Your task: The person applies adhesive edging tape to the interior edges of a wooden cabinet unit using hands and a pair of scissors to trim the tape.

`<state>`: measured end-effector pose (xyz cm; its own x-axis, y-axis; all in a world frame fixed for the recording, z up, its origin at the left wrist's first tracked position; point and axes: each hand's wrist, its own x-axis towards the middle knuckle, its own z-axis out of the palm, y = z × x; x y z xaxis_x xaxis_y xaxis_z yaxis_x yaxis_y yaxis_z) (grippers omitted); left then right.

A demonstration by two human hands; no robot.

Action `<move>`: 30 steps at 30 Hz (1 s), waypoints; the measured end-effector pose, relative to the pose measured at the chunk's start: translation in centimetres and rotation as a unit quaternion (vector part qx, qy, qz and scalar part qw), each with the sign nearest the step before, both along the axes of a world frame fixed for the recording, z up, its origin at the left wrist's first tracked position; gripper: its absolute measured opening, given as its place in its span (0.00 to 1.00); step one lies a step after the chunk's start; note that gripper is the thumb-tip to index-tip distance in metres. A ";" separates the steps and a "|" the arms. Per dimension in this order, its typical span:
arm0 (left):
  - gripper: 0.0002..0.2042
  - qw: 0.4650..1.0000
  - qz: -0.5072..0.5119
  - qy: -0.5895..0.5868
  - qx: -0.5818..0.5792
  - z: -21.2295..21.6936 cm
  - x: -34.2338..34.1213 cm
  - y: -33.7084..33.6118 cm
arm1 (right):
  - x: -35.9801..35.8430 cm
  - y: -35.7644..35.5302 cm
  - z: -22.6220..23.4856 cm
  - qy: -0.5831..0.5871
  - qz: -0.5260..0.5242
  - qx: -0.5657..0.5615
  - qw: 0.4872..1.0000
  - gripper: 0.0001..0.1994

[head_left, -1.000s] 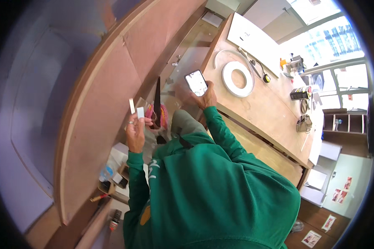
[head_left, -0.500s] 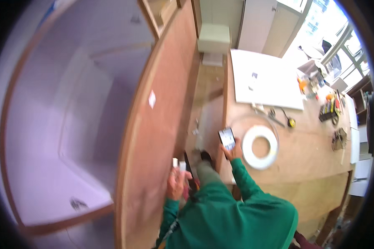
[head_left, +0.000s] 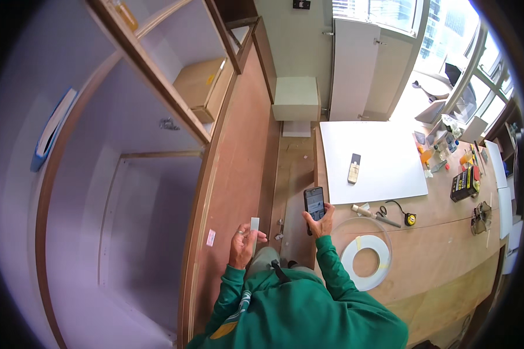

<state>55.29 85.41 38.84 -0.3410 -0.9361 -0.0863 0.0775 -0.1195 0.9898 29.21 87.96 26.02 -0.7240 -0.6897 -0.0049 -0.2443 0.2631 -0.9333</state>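
Observation:
My left hand (head_left: 242,246) is closed around a short, flat white strip (head_left: 254,224), which sticks up above the thumb. It is held beside the reddish-brown wooden panel (head_left: 230,151). Further right, at the edge of the wooden workbench (head_left: 442,227), my right hand (head_left: 321,221) grips a dark smartphone (head_left: 314,202) with its lit screen facing up. To the right of that hand lies a roll of white edge banding (head_left: 347,257), coiled flat on the bench.
A white board (head_left: 384,157) on the bench bears a narrow oblong object (head_left: 353,168). Near it lie scissors (head_left: 382,210) and a yellow tape measure (head_left: 410,219). An open cabinet (head_left: 140,232) stands left, with a cardboard box (head_left: 198,87) on a shelf. A white box (head_left: 296,99) stands ahead.
The view has tilted up, bringing more of the cabinet shelves and the far wall into sight. The phone stays in my right hand. My left hand, blurred earlier, now shows the white strip clearly.

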 end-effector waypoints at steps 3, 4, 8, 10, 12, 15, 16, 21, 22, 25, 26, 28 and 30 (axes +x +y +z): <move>0.12 1.000 -0.027 0.013 0.006 0.0 -1.9 -3.8 | -1.5 -2.5 -0.1 -0.020 -0.002 -0.034 0.999 0.42; 0.11 0.999 -0.033 0.009 0.006 -0.2 -2.5 -5.0 | -2.0 -3.4 0.1 -0.019 -0.007 -0.038 0.999 0.42; 0.11 0.998 -0.055 0.017 0.006 -1.0 -4.6 -11.2 | -3.8 -8.8 0.8 -0.060 -0.054 -0.077 0.994 0.42; 0.11 0.998 -0.056 0.026 0.010 -1.4 -5.9 -14.6 | -4.8 -12.9 1.2 -0.084 -0.068 -0.094 0.990 0.42; 0.10 0.998 -0.047 0.035 0.013 -1.5 -7.3 -18.0 | -6.0 -18.4 1.8 -0.151 -0.044 -0.150 0.976 0.41; 0.09 0.999 -0.030 0.044 0.011 -1.7 -9.1 -22.8 | -7.1 -27.0 5.3 -0.178 0.009 -0.150 0.973 0.40; 0.09 0.998 -0.039 0.049 0.008 -1.3 -10.2 -24.7 | -8.4 -30.2 5.3 -0.141 0.023 -0.172 0.975 0.40; 0.11 0.999 -0.004 0.029 0.017 -0.1 -12.6 -30.1 | -11.4 -42.6 11.3 -0.146 0.081 -0.231 0.958 0.38; 0.11 0.998 0.003 0.052 0.033 -0.5 -12.9 -30.9 | -12.3 -44.7 12.5 -0.137 0.082 -0.236 0.959 0.36; 0.11 0.998 0.018 0.052 0.035 -1.1 -13.7 -33.9 | -14.6 -51.5 15.4 -0.133 0.085 -0.246 0.956 0.35; 0.11 0.998 0.020 0.052 0.036 -1.1 -14.2 -35.0 | -15.4 -53.5 16.8 -0.148 0.093 -0.259 0.950 0.32; 0.11 0.998 0.027 0.023 0.049 -0.7 -15.2 -37.4 | -17.3 -57.2 18.9 -0.282 0.139 -0.306 0.899 0.29; 0.12 0.998 0.046 0.024 0.040 -1.0 -16.4 -39.9 | -19.2 -62.2 20.0 -0.334 0.171 -0.326 0.867 0.28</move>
